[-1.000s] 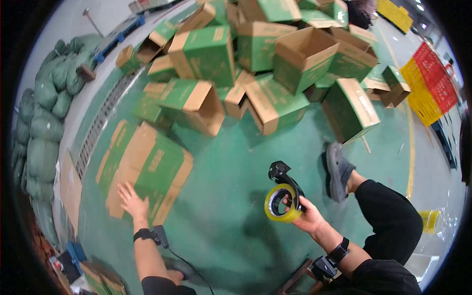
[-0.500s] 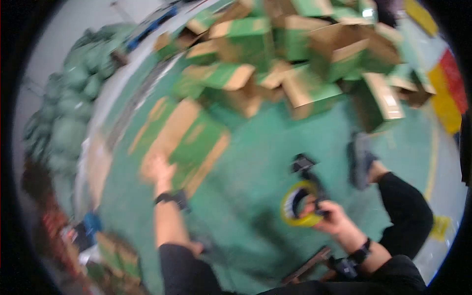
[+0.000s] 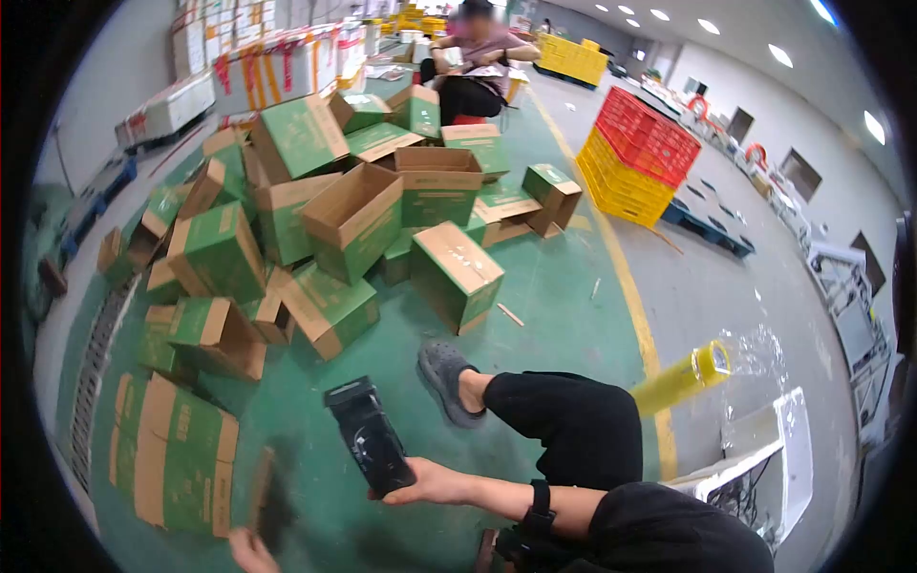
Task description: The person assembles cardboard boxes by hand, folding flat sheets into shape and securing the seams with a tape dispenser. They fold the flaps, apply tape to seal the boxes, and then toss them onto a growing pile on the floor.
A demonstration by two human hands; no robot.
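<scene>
My right hand [image 3: 427, 484] is closed around a tape dispenser [image 3: 368, 435], raised above the floor, with its dark, shiny side turned up. Only the fingers of my left hand [image 3: 250, 552] show, at the bottom edge. They meet the lower end of a narrow, blurred piece of brown cardboard [image 3: 260, 487], which appears to be in their grip. Just left of it, a flattened green-and-brown carton [image 3: 181, 458] lies on the floor.
Ahead lies a heap of open and closed green cartons [image 3: 353, 224]. Behind it sits another person [image 3: 475, 62]. Red and yellow crates [image 3: 635, 158] stand at the right. Beside my leg are a yellow roll [image 3: 680, 378] and a white foam box [image 3: 793, 449].
The view has swung up and right. My left hand has come off the flattened carton and is now at a narrow cardboard piece. My right hand has turned the tape dispenser; its yellow ring no longer shows.
</scene>
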